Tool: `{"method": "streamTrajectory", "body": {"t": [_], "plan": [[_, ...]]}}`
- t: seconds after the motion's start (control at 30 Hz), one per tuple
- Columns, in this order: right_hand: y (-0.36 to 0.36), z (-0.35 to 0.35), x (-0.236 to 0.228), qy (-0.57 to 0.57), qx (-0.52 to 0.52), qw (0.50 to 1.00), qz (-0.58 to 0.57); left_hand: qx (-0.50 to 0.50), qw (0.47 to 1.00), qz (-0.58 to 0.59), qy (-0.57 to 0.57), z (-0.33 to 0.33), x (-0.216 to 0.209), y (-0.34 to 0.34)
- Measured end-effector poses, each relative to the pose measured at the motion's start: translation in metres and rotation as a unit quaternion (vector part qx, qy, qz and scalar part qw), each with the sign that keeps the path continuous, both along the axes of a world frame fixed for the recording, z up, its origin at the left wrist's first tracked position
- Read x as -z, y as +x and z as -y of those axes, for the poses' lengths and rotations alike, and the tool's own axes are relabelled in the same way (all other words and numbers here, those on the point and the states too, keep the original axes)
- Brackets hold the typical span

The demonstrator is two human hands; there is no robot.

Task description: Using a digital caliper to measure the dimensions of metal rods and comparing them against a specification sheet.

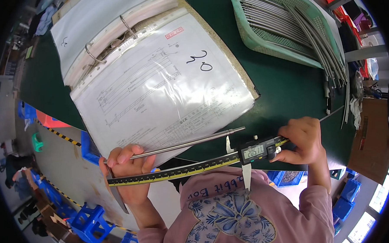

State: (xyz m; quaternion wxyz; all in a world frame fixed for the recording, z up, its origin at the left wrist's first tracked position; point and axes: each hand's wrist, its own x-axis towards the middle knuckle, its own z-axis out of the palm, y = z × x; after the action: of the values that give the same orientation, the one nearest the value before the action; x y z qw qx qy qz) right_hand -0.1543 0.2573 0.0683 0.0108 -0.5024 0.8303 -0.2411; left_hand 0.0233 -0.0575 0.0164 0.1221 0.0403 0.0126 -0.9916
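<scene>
A long digital caliper (205,165), black and yellow with a small display, lies across in front of me. My left hand (129,167) is closed around its fixed-jaw end and also grips a thin metal rod (182,143). The rod runs up to the right above the caliper beam and narrows at its right end. Close to that narrow end is the upper tip of the sliding jaw; whether they touch I cannot tell. At the right, my right hand (304,140) grips the caliper beam, its thumb by the slider's thumbwheel.
An open ring binder (158,79) with a drawing in a plastic sleeve covers much of the green table (262,86). Beyond it at the right, a green plastic basket (242,30) holds many metal rods, some sticking out over its side. A blue stool (90,223) stands on the floor at left.
</scene>
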Motion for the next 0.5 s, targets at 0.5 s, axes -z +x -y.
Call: {"method": "streamTrajectory", "body": {"t": [0.5], "plan": [[0.0019,0.0,0.0025,-0.016,0.009,1.0,0.004,0.007,1.0,-0.017,0.01,0.0003,0.0008,0.0008]]}}
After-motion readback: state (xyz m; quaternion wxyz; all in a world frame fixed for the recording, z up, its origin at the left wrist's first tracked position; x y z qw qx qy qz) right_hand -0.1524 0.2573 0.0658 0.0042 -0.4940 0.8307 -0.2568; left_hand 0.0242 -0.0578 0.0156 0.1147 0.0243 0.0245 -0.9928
